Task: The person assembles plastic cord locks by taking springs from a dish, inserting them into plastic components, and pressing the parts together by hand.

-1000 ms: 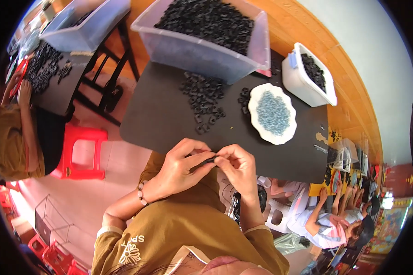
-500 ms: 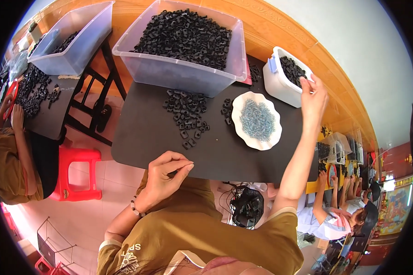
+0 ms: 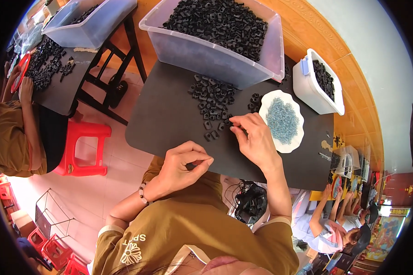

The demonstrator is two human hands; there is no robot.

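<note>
My left hand [image 3: 182, 167] is held at the near edge of the dark table, thumb and fingertips pinched together; whatever is between them is too small or hidden to make out. Over the table, my right hand [image 3: 258, 141] has its thumb and index finger at a small black plastic piece [image 3: 227, 122] on the near right side of a loose heap of similar black pieces [image 3: 213, 94]. Just right of that hand lies a white scalloped dish [image 3: 298, 137] holding many tiny clear-bluish bits [image 3: 282, 120].
A large clear bin [image 3: 206, 57] full of black pieces stands at the table's far side. Beyond the dish is a white tub [image 3: 311, 94] with more of them. A red stool [image 3: 84, 146] stands at left, near a co-worker at another table [image 3: 55, 96]. More people work at far right.
My right hand has come from the white tub back left to the loose heap of black pieces. My left hand stays pinched near the table edge. The whole view has shifted.
</note>
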